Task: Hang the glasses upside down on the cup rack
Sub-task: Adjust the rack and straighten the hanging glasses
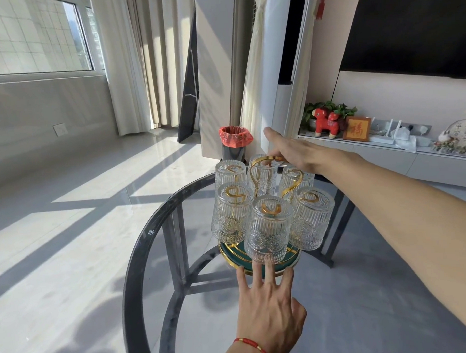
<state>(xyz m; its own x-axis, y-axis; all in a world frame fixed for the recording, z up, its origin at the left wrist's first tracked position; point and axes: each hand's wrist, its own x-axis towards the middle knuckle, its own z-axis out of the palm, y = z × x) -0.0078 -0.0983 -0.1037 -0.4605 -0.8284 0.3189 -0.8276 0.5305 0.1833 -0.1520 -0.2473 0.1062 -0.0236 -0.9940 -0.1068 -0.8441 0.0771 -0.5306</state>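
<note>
Six ribbed glasses [268,228] hang inverted on the gold cup rack [255,175], between the two hands. Left hand [268,315]: fingers straight, tips touching the rack's green base tray [230,251]. Right hand [294,153]: fingers curled onto the rack's top handle, forefinger extended. The rack stands on the round glass table [149,245].

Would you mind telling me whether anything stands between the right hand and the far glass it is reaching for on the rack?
Nothing visible does. The right hand is already at the far glass, its fingers at the glass's upturned base beside the rack's gold handle. The left hand touches the rack's green base.
</note>
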